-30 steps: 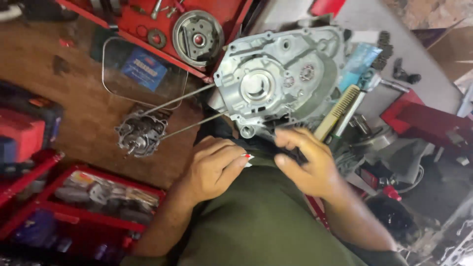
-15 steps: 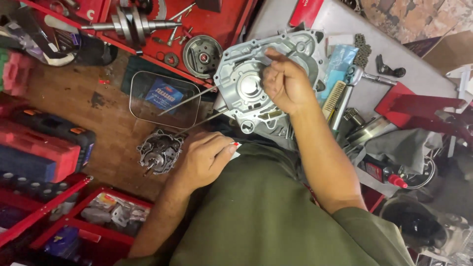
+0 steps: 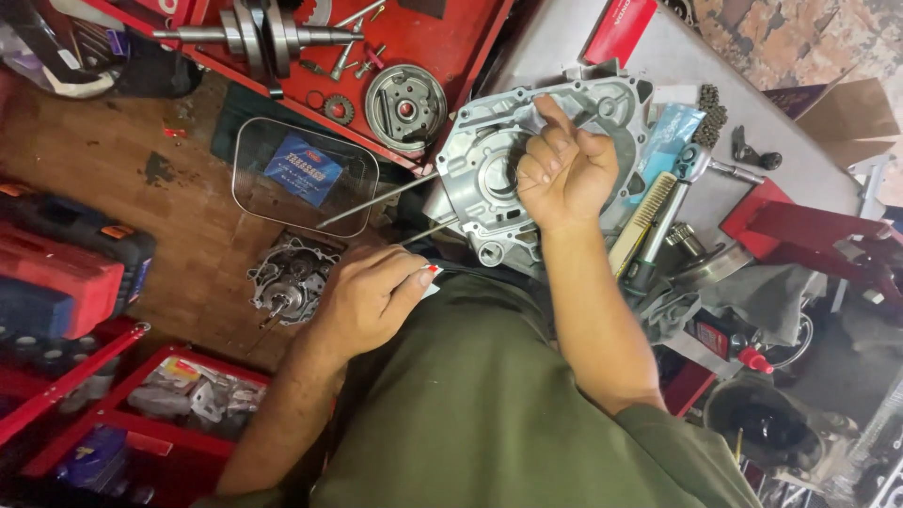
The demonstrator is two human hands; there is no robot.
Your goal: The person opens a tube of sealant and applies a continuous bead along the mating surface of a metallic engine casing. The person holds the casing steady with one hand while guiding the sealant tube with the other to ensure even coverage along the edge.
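A silver aluminium engine case (image 3: 475,155) lies in front of me on a grey bench, with two long thin studs (image 3: 376,199) sticking out to its left. My right hand (image 3: 564,169) rests on the case, its fingers curled and the index fingertip pressed on the upper rim. Near my green shirt, my left hand (image 3: 362,296) pinches a small white tube with a red tip (image 3: 431,275) between thumb and finger. What lies under the right palm is hidden.
A red tray (image 3: 451,38) holds a crankshaft (image 3: 263,33), a round plate (image 3: 404,105) and small parts. A clear dish (image 3: 306,174) and a dirty engine part (image 3: 287,277) lie on the floor. Right of the case are a brush (image 3: 644,221), ratchet (image 3: 673,202) and chain (image 3: 710,108).
My right hand left the spot beside my left hand and rose onto the engine case, then slid along its rim. The left hand stayed put with the tube.
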